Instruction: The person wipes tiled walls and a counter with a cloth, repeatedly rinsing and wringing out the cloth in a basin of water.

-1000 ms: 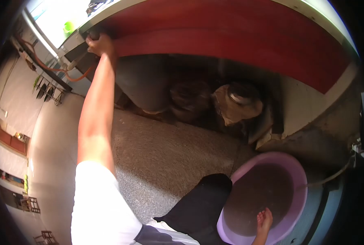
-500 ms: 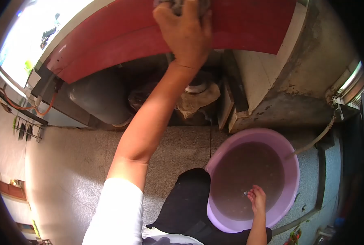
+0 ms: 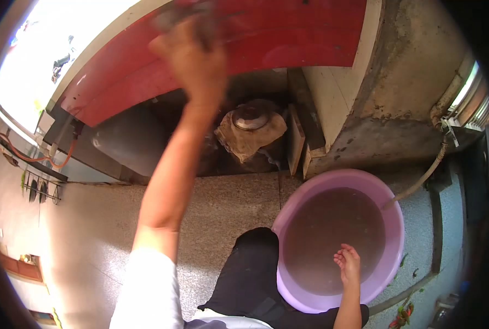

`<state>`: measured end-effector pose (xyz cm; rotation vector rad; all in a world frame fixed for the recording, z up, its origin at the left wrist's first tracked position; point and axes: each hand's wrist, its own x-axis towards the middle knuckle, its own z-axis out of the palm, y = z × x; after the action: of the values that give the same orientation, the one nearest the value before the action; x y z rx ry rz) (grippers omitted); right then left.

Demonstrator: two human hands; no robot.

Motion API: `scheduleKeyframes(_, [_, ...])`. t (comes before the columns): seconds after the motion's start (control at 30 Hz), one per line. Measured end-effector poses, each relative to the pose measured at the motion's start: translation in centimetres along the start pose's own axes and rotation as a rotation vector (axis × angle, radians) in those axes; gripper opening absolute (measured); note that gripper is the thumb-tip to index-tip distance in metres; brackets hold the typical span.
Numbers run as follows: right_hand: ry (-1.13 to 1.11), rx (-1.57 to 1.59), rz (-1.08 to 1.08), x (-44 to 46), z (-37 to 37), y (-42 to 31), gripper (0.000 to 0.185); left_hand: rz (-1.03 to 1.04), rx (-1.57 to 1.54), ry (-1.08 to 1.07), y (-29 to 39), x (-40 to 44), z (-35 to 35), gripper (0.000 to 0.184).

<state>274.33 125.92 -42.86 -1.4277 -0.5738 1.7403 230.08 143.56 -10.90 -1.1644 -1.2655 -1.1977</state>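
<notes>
My left hand [image 3: 195,60], blurred, is closed around a dark grey wad, perhaps a cloth [image 3: 192,19], and presses it on the red panel [image 3: 288,35] at the top. Over the lilac basin [image 3: 395,219] in the lower right hangs my right hand [image 3: 349,262]. Its fingers are loosely bent and a little apart, and I see nothing in them. Murky brown water [image 3: 332,230] fills much of the basin.
Below the panel sit a large grey rounded container [image 3: 129,140] and a metal-topped object on brown wrapping [image 3: 250,129]. A hose [image 3: 422,183] runs from a wall pipe to the basin. My black-clad knee [image 3: 255,247] is left of the basin.
My left hand has swept from the panel's far left end to the right, then back left somewhat, with the grey wad. The view has shifted. My right hand has stayed over the basin.
</notes>
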Motion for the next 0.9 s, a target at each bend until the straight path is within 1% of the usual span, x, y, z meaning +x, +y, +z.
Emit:
scheduleKeyframes(0.03, [0.002, -0.003, -0.001, -0.2, 0.0, 0.0, 0.018, 0.041, -0.033, -0.041, 2.9, -0.1, 1.4, 0.031])
scheduleKeyframes(0.07, [0.002, -0.007, -0.001, -0.4, -0.1, 0.0, 0.018, 0.034, -0.228, -0.073, 5.4, -0.3, 2.8, 0.032])
scheduleKeyframes(0.13, [-0.002, -0.015, -0.003, -0.5, -0.4, 0.0, 0.017, 0.081, -0.305, -0.382, 10.1, 0.7, 2.0, 0.032])
scheduleKeyframes(0.17, [0.014, -0.024, 0.002, -0.5, -0.7, 0.0, 0.017, 0.079, -0.3, -0.381, 10.1, 0.9, 2.0, 0.032])
scheduleKeyframes(0.23, [0.024, -0.031, 0.009, -0.3, -0.7, 0.0, 0.017, 0.289, -0.209, -0.427, 10.1, 1.2, 2.0, 0.032])
scheduleKeyframes(0.3, [0.034, 0.03, -0.021, -0.3, -0.7, 0.0, 0.018, 0.224, -0.356, -0.306, 7.4, 0.6, 2.5, 0.031])
scheduleKeyframes(0.37, [0.031, 0.05, -0.022, -0.3, -0.7, -0.1, 0.019, 0.182, -0.207, -0.258, 2.5, 0.4, 0.8, 0.028])
scheduleKeyframes(0.4, [0.028, 0.061, -0.026, -0.4, -0.7, -0.2, 0.019, 0.215, -0.111, -0.2, 0.3, 0.6, -0.7, 0.029])
scheduleKeyframes(0.47, [0.026, 0.073, -0.03, -1.0, 0.0, -1.1, 0.019, 0.173, 0.062, -0.104, -4.9, 0.3, -2.8, 0.034])
scheduleKeyframes(0.53, [0.036, 0.078, -0.034, -1.1, 0.5, -1.8, 0.019, -0.014, 0.164, 0.013, -7.6, -0.2, -4.1, 0.038])
scheduleKeyframes(0.57, [0.016, 0.071, -0.032, -1.1, 0.7, -2.0, 0.019, -0.019, 0.143, 0.005, -6.9, -0.5, -3.4, 0.038])
scheduleKeyframes(0.63, [0.025, 0.061, -0.04, -1.5, 0.1, -1.6, 0.02, -0.22, 0.125, 0.101, -4.5, -1.0, -2.2, 0.038])
scheduleKeyframes(0.7, [-0.023, 0.047, -0.02, -0.9, -0.4, -1.1, 0.02, -0.011, 0.015, 0.003, 0.5, -1.1, 0.0, 0.035])
scheduleKeyframes(0.73, [-0.012, 0.044, -0.029, -1.2, -0.4, -1.2, 0.02, 0.099, -0.037, -0.061, 3.1, -1.0, 1.2, 0.035])
scheduleKeyframes(0.8, [-0.022, 0.025, -0.048, -1.5, -0.4, -1.4, 0.019, 0.189, -0.148, -0.131, 7.9, -2.4, 4.3, 0.033])
scheduleKeyframes(0.83, [-0.019, 0.024, -0.053, -1.7, -0.5, -1.5, 0.019, 0.223, -0.22, -0.19, 10.3, -3.2, 5.4, 0.032])
scheduleKeyframes(0.87, [-0.011, 0.028, -0.066, -1.9, -0.5, -1.6, 0.019, 0.241, -0.322, -0.293, 12.4, -3.8, 5.9, 0.032])
scheduleKeyframes(0.9, [-0.006, 0.032, -0.08, -2.0, -0.5, -1.8, 0.018, 0.241, -0.323, -0.291, 13.4, -4.3, 6.2, 0.032])
